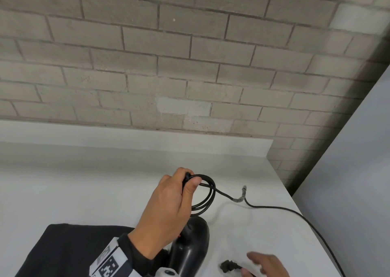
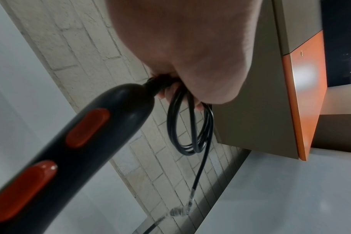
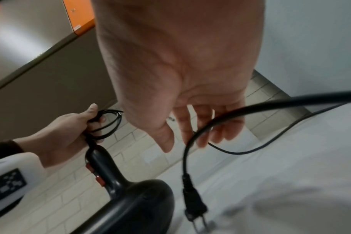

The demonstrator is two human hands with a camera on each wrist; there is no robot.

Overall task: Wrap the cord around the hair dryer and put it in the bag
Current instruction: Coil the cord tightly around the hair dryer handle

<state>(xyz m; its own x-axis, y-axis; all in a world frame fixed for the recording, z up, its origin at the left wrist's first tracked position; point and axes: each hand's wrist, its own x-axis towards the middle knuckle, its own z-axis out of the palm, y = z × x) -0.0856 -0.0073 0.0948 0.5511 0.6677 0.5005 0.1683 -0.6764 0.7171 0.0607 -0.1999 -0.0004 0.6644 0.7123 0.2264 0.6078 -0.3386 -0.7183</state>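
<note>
My left hand (image 1: 168,205) grips the loops of black cord (image 1: 209,194) together with the end of the black hair dryer's (image 1: 190,249) handle. The left wrist view shows the handle (image 2: 80,142) with its two red switches, and the loops (image 2: 190,126) hanging below the fingers. The loose cord runs right across the white table (image 1: 84,181) and back to the plug (image 1: 229,265). My right hand (image 1: 268,264) is at the bottom edge beside the plug. In the right wrist view its fingers (image 3: 182,120) are fairly straight; the cord lies across them and the plug (image 3: 194,204) dangles.
A flat black fabric piece (image 1: 69,249), possibly the bag, lies under my left forearm. A taped patch (image 1: 240,198) sits on the cord. A brick wall (image 1: 190,65) backs the table; the table's right edge (image 1: 306,213) runs along a grey panel. An orange-edged cabinet (image 2: 303,95) hangs above.
</note>
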